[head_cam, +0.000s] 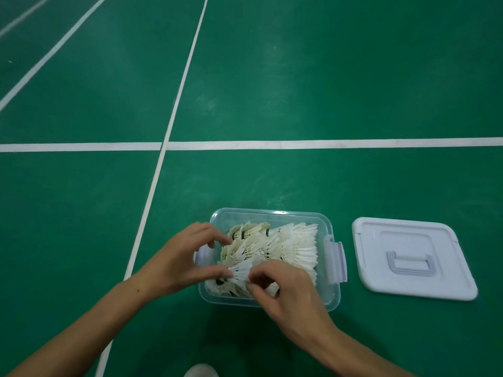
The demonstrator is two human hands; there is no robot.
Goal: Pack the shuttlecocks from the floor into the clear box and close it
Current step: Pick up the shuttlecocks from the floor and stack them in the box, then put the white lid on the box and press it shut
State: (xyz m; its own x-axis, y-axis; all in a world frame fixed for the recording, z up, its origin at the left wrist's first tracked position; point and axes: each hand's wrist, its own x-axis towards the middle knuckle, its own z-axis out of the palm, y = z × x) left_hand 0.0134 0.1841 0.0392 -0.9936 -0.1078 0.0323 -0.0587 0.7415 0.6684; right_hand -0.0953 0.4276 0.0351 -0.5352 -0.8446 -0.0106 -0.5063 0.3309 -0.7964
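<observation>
The clear box (275,213) stands uncovered on the green court floor, filled with several white feather shuttlecocks (294,243) lying in rows. My left hand (179,259) reaches in over the box's left side, its thumb and fingertips touching a shuttlecock (241,272) at the near left of the pile. My right hand (285,289) comes in over the near edge and pinches the same shuttlecock's feathers. The white lid (411,257) with its grey handle lies flat on the floor just right of the box.
White court lines (326,144) cross the green floor beyond the box, and one runs diagonally past its left side. A latch (337,262) hangs on the box's right end. The toe of a shoe (201,371) shows at the bottom edge.
</observation>
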